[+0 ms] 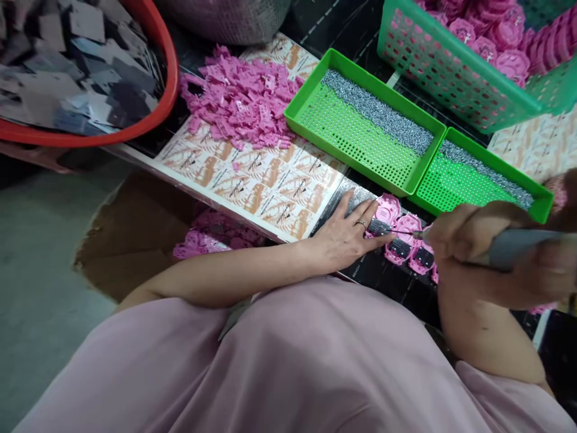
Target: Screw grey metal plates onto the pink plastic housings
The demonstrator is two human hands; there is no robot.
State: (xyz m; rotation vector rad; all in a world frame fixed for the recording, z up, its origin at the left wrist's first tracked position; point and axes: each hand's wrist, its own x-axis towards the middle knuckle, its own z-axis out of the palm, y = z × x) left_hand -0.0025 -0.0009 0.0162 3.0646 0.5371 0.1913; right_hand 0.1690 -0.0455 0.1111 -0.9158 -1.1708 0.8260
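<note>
A row of pink casings (407, 225) with dark inserts (399, 248) lies along the near edge of the table, right of centre. They look like thin moulded plastic, likely light and stiff, perhaps apt to slide on the smooth surface; the outer rims seem the safest hold. The left hand (341, 237) lies flat with fingers loosely spread, fingertips on the casing at the row's left end. The right hand (469, 282) is closed round a grey driver (514, 248), its thin bit pointing left over the row; whether the tip touches a screw cannot be told. That hand hides the row's right end. Just beyond, the larger green tray (349, 159) and smaller green tray (544, 207) hold small metal pieces (378, 111) and crowd the far side. Farther left is a pink heap (243, 96); far right, a green basket (460, 54).
</note>
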